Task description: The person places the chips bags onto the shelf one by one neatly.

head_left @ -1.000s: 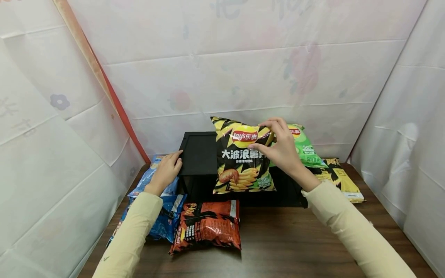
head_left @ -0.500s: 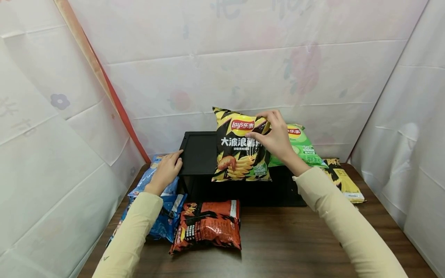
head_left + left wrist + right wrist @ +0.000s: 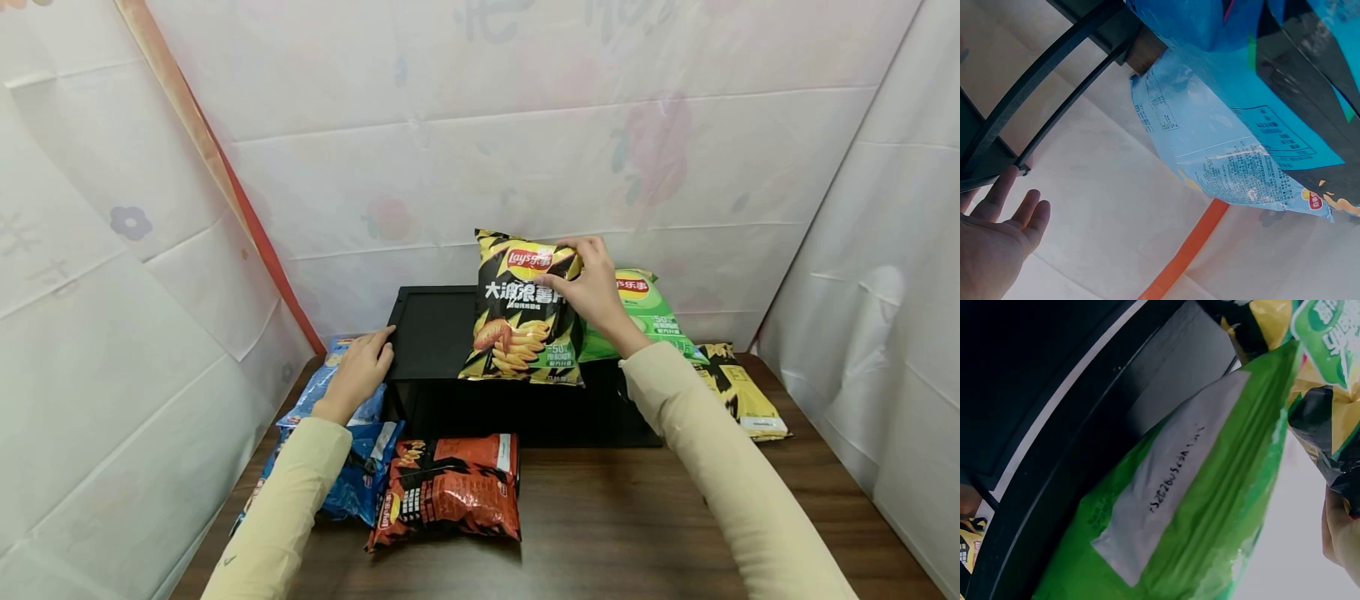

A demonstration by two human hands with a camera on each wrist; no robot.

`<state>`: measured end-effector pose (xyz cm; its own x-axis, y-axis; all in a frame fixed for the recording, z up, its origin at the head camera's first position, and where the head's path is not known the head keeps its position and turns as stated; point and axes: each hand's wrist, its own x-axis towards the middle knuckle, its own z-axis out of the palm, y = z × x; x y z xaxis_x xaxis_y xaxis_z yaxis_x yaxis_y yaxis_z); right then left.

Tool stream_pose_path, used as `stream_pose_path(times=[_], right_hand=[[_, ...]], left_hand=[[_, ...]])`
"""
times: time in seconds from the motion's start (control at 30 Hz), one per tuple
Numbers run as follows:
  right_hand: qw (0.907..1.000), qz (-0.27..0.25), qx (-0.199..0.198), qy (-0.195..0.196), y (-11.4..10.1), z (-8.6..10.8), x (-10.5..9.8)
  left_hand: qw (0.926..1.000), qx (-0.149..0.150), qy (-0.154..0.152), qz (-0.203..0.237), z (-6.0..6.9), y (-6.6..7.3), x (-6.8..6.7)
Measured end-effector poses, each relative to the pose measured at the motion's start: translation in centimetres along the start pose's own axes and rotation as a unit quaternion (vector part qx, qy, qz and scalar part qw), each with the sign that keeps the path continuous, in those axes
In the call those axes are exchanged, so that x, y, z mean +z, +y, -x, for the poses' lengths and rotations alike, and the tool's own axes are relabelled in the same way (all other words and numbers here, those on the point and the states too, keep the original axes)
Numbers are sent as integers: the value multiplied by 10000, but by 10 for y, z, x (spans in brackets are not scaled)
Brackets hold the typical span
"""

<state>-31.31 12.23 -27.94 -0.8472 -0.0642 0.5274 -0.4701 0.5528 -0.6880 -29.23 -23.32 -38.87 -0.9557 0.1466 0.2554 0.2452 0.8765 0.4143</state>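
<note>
My right hand (image 3: 594, 287) pinches the upper right side of a black and yellow potato chip bag (image 3: 517, 329), thumb in front. The bag is upright over the front of a black two-tier shelf (image 3: 427, 333); whether its bottom touches the top panel I cannot tell. Just right of it, a green chip bag (image 3: 652, 325) leans back on the shelf, partly behind my right hand. My left hand (image 3: 358, 367) rests on the shelf's left edge. In the left wrist view, the left fingers (image 3: 1035, 215) are extended, one touching the black frame (image 3: 1041, 75).
Blue chip bags (image 3: 356, 483) lie left of the shelf, partly under my left arm. A red chip bag (image 3: 453, 492) lies in front on the wooden table (image 3: 600, 517). A yellow chip bag (image 3: 738, 392) lies to the right. White cloth walls (image 3: 525, 167) enclose the table.
My right hand has lifted the black and yellow chip bag and carried it back over the shelf, then slightly right. The left hand stays put on the shelf edge.
</note>
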Motion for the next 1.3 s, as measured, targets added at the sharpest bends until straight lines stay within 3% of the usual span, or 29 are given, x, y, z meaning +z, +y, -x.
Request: stream_pose_path(times=[0.4, 0.6, 0.8, 1.03, 1.3], right_hand=[[9954, -168, 817, -473, 16, -15, 7], [9922, -110, 1045, -664, 25, -13, 11], [9896, -29, 977, -1058, 35, -13, 10], [9772, 138, 1006, -1864, 41, -13, 8], [9829, 682, 427, -1655, 32, -1, 9]], left_hand=[[10000, 62, 52, 34, -2, -2, 0], [10000, 49, 58, 22, -2, -1, 0], [10000, 30, 14, 3, -2, -1, 1], [10000, 37, 45, 26, -2, -1, 1], [10000, 39, 2, 77, -1, -1, 0]])
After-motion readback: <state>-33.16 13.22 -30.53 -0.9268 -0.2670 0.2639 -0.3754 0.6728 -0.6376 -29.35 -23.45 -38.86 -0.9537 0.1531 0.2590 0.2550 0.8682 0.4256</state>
